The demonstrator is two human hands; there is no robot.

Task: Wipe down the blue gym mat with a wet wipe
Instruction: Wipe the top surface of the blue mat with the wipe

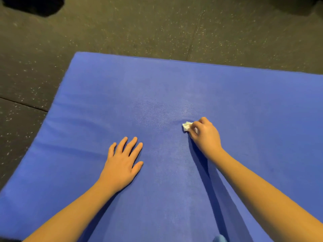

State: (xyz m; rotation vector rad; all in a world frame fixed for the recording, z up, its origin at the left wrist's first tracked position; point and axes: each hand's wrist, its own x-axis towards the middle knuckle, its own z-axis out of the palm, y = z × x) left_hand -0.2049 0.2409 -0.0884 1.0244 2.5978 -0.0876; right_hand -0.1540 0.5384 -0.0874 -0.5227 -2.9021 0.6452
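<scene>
Your right hand [204,135] pinched the balled wet wipe [187,126] against the blue gym mat [174,88]; left hand [122,163] lay spread flat — flattening the wipe would likely have covered more.

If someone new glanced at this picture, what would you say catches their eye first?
The big blue gym mat fills most of the view, bright against the dark speckled floor. Near its middle, the right hand grips a crumpled white wet wipe against the mat, while the left hand rests flat beside it.
</scene>
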